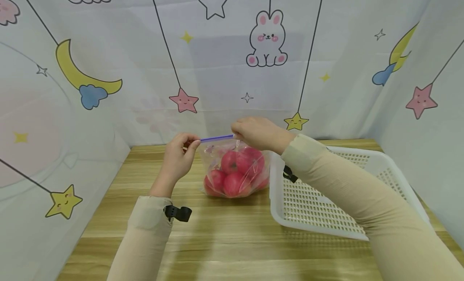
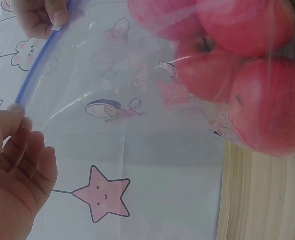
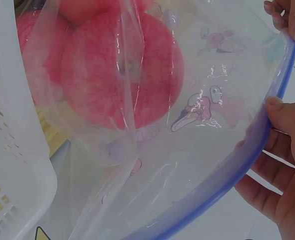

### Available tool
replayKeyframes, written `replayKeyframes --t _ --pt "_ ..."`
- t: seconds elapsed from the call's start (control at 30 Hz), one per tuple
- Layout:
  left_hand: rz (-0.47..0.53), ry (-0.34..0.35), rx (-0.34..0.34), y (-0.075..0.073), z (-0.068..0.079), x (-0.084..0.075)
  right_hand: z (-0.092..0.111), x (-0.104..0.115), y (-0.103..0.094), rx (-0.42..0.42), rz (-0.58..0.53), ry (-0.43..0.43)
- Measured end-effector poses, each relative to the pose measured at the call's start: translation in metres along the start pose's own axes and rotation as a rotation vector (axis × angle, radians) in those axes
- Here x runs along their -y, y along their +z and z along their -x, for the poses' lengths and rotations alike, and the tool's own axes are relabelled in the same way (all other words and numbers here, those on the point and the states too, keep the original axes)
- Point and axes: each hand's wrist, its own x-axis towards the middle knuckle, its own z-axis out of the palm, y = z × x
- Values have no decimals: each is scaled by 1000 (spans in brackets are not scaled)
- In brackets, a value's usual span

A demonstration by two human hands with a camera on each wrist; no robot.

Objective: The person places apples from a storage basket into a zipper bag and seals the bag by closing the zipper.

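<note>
A clear zip-lock bag (image 1: pixel 209 156) with printed cartoon figures stands on the table, and several red apples (image 1: pixel 237 183) fill its lower part. Along its top runs a blue zip strip (image 1: pixel 217 138). My left hand (image 1: pixel 180 154) pinches the strip's left end between thumb and finger. Farther right, my right hand (image 1: pixel 259 132) pinches the same strip from above. In the left wrist view a small white piece (image 2: pixel 56 28) shows under the right hand's fingertip. In the right wrist view the right thumb lies on the strip, with the other fingers behind it.
A white perforated plastic basket (image 1: pixel 322 228) stands on the wooden table (image 1: pixel 232 236) to the right, close beside the bag and under my right forearm. Behind the table hangs a white curtain (image 1: pixel 224 79) with cartoon prints. Black straps (image 1: pixel 177 213) sit on both wrists.
</note>
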Motion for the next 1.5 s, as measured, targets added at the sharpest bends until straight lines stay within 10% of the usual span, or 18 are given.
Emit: replayKeyframes --t 1.5 --pt "-10 9 1 -2 0 -1 9 -10 3 -9 -38 4"
